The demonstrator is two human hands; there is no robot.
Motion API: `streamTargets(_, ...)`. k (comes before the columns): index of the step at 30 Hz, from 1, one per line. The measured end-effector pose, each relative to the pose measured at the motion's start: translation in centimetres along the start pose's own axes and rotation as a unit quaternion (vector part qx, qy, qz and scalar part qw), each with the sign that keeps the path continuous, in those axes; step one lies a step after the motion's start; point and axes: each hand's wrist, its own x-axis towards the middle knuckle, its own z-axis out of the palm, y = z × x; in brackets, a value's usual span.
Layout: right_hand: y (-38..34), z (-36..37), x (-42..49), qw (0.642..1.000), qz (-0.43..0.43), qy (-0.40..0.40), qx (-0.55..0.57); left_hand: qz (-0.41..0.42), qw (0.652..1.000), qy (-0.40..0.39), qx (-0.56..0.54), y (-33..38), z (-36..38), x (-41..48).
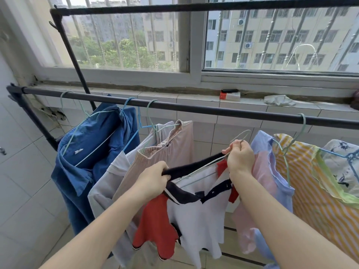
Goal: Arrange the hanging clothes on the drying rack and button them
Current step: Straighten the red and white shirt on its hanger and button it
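Both forearms reach forward. The left hand (155, 179) is closed around the navy shoulder of a white, red and navy polo shirt (196, 216). The right hand (240, 158) pinches the neck of its pale wire hanger (240, 134), which slants up from left to right. The hook hangs free, just below the dark metal rail (213, 112). The right hand is nearer the rail, so hooking on looks like an up-and-forward lift.

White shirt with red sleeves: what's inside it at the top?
Inside the white, red-sleeved shirt, a pale wire hanger runs under its navy collar. The right hand pinches the hook; the left hand grips the collar. Fabric covers the hanger's ends.
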Motion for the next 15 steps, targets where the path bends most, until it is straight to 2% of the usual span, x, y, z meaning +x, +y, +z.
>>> streamTargets(4, 1.3, 0.6, 0.1, 0.99, 0.075, 0.086, 0.082, 0.054, 0.995, -0.032, 0.076, -0.1, -0.8, -0.3)
streamTargets(6, 1.5, 0.7, 0.6, 0.98, 0.118, 0.111, 0.118, 0.06, 0.987, -0.053, 0.137, -0.4, -1.2, -0.4)
streamTargets(8, 1.5, 0.5, 1.4, 0.955, 0.201, 0.106, 0.191, 0.055, 0.981, -0.071, 0.172, -0.8, -1.3, -0.5)
streamTargets(10, 1.5, 0.3, 1.6, 0.945, 0.237, 0.042, 0.22, 0.042, 0.985, -0.067, 0.15, -1.0, -0.9, -0.5)
streamTargets(13, 0.9, 1.2, 0.0, 0.961, 0.199, -0.093, 0.167, 0.03, 0.995, -0.02, 0.096, -0.2, 0.1, 0.3)
streamTargets(15, 0.0, 2.1, -1.8, 0.952, 0.189, -0.19, 0.149, 0.011, 0.997, 0.0, 0.073, 0.3, 1.0, 0.9)
